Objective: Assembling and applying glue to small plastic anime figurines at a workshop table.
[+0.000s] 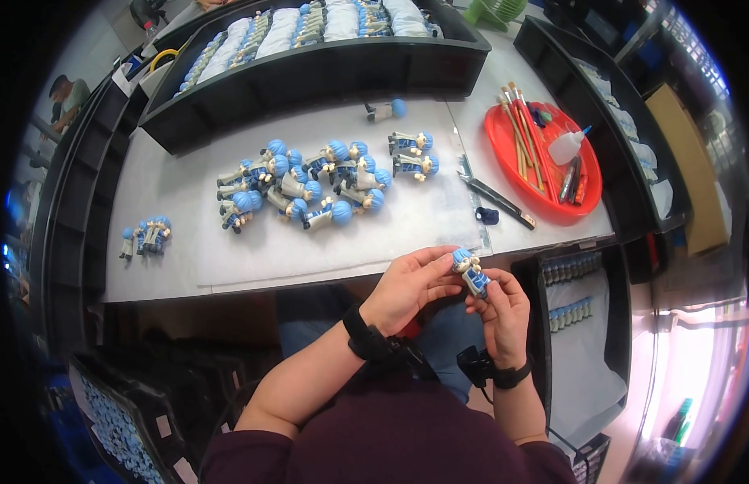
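So your hands are right at the near edge of the white table (169, 210), over your lap, and the wide strip between that edge and the loose blue-haired figurines (298, 187) is your roomiest bit. On the right it's tighter: a slim black hand tool (508, 203) and a small dark blue piece (487, 215) lie just past your fingers. A long black crate (310, 83) walls off the back, packed with figurines and white padding in alternating rows. The red oval tray (575, 211) holds paintbrushes (520, 133), pens and a white squeeze bottle (566, 148), and a lower black crate beside you has figurine rows on a pale liner (580, 355). You've got one figurine (474, 278) pinched between both hands: left hand (411, 286) closed lightly at its blue hair, right hand (504, 315) curled around its lower body, head tilted toward your left.
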### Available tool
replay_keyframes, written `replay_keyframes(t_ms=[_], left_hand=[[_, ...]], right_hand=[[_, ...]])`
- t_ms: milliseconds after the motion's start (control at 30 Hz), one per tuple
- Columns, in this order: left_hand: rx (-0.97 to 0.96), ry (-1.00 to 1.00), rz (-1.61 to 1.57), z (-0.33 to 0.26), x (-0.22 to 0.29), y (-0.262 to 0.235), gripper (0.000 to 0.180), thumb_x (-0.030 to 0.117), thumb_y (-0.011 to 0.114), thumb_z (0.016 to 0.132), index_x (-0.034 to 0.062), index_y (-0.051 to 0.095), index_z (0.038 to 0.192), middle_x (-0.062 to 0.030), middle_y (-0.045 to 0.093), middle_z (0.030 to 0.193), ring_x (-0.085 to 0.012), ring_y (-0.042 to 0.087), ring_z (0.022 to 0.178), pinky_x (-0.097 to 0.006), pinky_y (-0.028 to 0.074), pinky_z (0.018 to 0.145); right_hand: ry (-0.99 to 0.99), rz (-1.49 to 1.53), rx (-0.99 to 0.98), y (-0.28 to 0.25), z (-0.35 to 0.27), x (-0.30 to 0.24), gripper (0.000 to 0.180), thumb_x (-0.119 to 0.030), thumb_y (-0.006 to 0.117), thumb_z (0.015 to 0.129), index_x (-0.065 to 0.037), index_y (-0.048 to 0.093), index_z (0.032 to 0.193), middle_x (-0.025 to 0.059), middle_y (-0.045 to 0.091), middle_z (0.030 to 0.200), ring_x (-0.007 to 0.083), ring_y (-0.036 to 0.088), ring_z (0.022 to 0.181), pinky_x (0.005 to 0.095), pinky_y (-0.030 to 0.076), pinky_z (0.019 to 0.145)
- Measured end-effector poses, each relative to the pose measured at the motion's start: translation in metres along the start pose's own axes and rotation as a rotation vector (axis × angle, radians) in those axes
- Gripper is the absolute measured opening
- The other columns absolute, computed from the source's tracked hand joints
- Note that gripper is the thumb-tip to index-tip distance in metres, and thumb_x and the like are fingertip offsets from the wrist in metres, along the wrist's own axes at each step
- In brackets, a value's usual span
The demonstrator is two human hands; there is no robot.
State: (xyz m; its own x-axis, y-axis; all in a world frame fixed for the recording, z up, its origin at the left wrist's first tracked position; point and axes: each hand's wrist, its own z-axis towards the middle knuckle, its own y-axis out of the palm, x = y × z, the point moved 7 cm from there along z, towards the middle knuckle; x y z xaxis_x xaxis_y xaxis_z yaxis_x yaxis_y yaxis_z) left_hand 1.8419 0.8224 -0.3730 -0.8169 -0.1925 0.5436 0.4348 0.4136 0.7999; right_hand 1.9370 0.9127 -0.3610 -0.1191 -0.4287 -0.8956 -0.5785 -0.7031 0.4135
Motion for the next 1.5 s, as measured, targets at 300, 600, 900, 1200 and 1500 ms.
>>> replay_keyframes(t_ms=[300, 600, 900, 1200, 1500], left_hand=[[0.022, 0.004, 0.091, -0.002, 0.003, 0.001, 0.028, 0.015, 0.048, 0.088, -0.0017, 0.049, 0.11, -0.0077, 0.058, 0.098, -0.0122, 0.057, 0.087, -0.022, 0.048, 0.074], [0.033, -0.074, 0.24, -0.006, 0.006, 0.0, 0.029, 0.01, 0.055, 0.082, -0.0036, 0.051, 0.107, -0.0097, 0.059, 0.09, -0.0127, 0.06, 0.074, -0.02, 0.051, 0.064], [-0.035, -0.081, 0.281, -0.007, 0.008, 0.004, 0.028, 0.005, 0.056, 0.08, -0.0048, 0.052, 0.106, -0.0135, 0.06, 0.091, -0.0169, 0.062, 0.077, -0.023, 0.052, 0.066], [-0.03, -0.062, 0.366, -0.009, 0.011, 0.004, 0.026, 0.004, 0.059, 0.079, -0.0048, 0.053, 0.102, -0.0121, 0.061, 0.088, -0.014, 0.061, 0.076, -0.022, 0.051, 0.066], [-0.048, -0.021, 0.359, -0.008, 0.012, 0.003, 0.025, 0.0, 0.059, 0.077, -0.0054, 0.054, 0.101, -0.0122, 0.061, 0.088, -0.0142, 0.061, 0.077, -0.024, 0.05, 0.07]], right_hand=[[-0.04, -0.028, 0.02, -0.005, -0.003, -0.003, 0.022, -0.009, 0.053, 0.083, 0.002, 0.051, 0.102, 0.0105, 0.059, 0.085, 0.0148, 0.059, 0.069, 0.0241, 0.049, 0.058], [-0.084, -0.098, 0.01, -0.009, 0.001, -0.013, 0.021, -0.006, 0.054, 0.081, 0.004, 0.056, 0.1, 0.0077, 0.058, 0.083, 0.0106, 0.055, 0.066, 0.0226, 0.046, 0.058], [-0.17, -0.221, -0.021, -0.007, 0.003, -0.025, 0.023, -0.004, 0.056, 0.08, 0.005, 0.057, 0.101, 0.0091, 0.06, 0.084, 0.0113, 0.055, 0.07, 0.0222, 0.045, 0.058], [-0.238, -0.297, -0.089, -0.003, 0.003, -0.028, 0.024, -0.006, 0.058, 0.079, 0.004, 0.058, 0.101, 0.0102, 0.059, 0.088, 0.0121, 0.056, 0.074, 0.0216, 0.046, 0.059], [-0.37, -0.416, -0.165, 0.01, -0.003, -0.04, 0.024, -0.008, 0.061, 0.078, 0.004, 0.058, 0.098, 0.0124, 0.057, 0.093, 0.0139, 0.056, 0.078, 0.0213, 0.047, 0.062]])
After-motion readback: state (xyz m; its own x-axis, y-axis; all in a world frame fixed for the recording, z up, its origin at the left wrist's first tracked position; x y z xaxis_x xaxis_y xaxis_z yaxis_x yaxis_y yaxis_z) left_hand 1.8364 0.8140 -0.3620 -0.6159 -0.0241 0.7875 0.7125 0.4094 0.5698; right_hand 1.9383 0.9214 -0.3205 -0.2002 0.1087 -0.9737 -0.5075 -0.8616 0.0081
